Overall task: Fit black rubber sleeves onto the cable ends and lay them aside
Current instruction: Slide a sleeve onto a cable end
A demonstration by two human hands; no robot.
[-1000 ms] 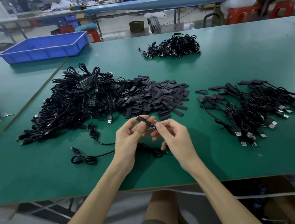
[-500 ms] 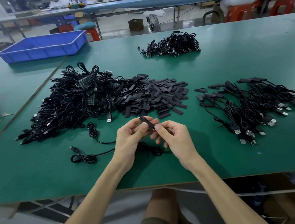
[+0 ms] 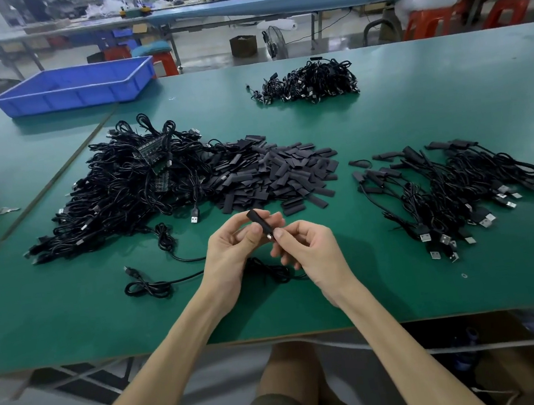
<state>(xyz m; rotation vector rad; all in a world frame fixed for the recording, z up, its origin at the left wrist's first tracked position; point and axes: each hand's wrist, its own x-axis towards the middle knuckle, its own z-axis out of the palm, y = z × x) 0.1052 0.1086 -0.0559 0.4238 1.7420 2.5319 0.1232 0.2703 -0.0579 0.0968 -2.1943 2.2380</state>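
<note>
A: What can go wrong here? Biggest first.

B: Near edge of the table (image 3: 416, 118) is close to the hands. A dropped sleeve could go over it.

A: Stock?

B: On the left, the heap (image 3: 119, 199) of bare cables touches the sleeve pile (image 3: 275, 174), and they mix at the seam. Grabbing a sleeve there may drag a cable along.

A: Finished ones?

B: To the right, the done pile (image 3: 450, 188) sits well apart from the sleeves. A sloppy toss could tangle plugs there.

A: The one in work?

B: Its cable (image 3: 266, 269) loops on the table under the hands, near a loose cable (image 3: 148, 285). The leads run close and I can't tell which joins which, so a pull could snag one.

A: Hands?

B: The left hand (image 3: 231, 249) pinches the sleeve (image 3: 256, 218) between thumb and fingers, above the table, just in front of the sleeve pile. The right hand (image 3: 311, 250) pinches the cable end (image 3: 268, 236) at the sleeve's near mouth.

A: Seated?

B: Can't tell how deep. My guess is mid-insertion. Thumb squeeze could flatten the mouth, so the end jams or goes in skewed. Rubber likely grips, and a hard push could buckle the lead.
</note>
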